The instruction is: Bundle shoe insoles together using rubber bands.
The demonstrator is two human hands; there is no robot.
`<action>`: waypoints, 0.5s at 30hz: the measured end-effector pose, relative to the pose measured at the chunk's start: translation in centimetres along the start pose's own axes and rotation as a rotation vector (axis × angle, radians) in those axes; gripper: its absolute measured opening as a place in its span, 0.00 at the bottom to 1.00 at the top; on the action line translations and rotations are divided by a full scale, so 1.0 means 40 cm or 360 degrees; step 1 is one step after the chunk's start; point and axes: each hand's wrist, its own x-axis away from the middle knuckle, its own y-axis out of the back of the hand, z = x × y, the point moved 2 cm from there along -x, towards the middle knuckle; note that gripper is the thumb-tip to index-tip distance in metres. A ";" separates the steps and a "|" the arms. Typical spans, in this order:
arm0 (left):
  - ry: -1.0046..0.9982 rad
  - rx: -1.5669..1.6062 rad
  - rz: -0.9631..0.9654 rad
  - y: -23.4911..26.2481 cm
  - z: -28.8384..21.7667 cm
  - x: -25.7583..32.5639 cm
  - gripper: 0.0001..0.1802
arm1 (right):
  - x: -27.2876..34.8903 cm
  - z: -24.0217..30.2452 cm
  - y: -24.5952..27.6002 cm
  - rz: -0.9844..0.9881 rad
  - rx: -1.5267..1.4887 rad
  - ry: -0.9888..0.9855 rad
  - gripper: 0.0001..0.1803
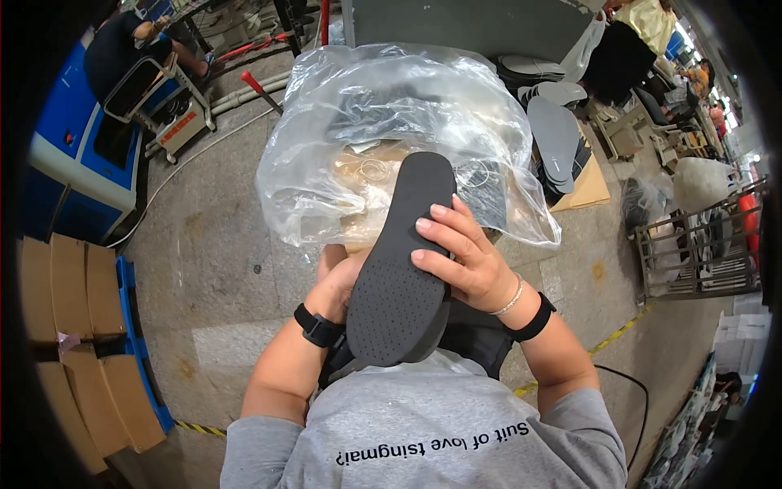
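A small stack of dark grey shoe insoles [397, 306] is held up in front of my chest, tilted, with the narrower end pointing away. Small holes dot the wide near end of the top insole. My left hand [338, 281] grips the stack from its left side, its fingers mostly hidden underneath. On the other side my right hand [468, 257] holds the right edge, fingertips resting on the top face. Just beyond them a clear plastic bag [309, 155] sits open-topped and crumpled, with a brown surface and thin loops showing through it.
More grey insoles [554, 134] lie stacked on cardboard at the right of the bag. Brown cartons [90, 293] stand on a blue pallet at left, near a blue machine [81, 163]. A metal rack cart [700, 253] is at right. Another person [122, 49] sits at far left.
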 end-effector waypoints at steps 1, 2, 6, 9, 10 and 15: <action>0.0005 -0.0007 0.0004 -0.008 -0.003 -0.007 0.22 | 0.001 0.001 0.001 0.0026 -0.0028 0.0055 0.19; 0.0082 0.0110 -0.0010 -0.022 -0.005 -0.017 0.21 | 0.004 -0.001 0.002 0.0020 -0.0022 0.0050 0.19; 0.0065 0.0484 0.0375 0.034 0.034 -0.061 0.26 | -0.004 0.007 0.015 0.0097 -0.0045 0.0101 0.24; 0.0056 0.0560 0.0283 -0.021 0.003 -0.044 0.33 | 0.017 -0.002 0.015 0.0153 -0.0068 -0.0037 0.23; 0.0063 0.0552 0.0280 -0.015 0.013 -0.039 0.33 | 0.021 0.000 0.011 0.0139 -0.0106 -0.0052 0.23; -0.0099 0.0197 0.0113 0.019 0.021 -0.008 0.43 | -0.001 0.013 0.000 0.0262 -0.0150 -0.0026 0.25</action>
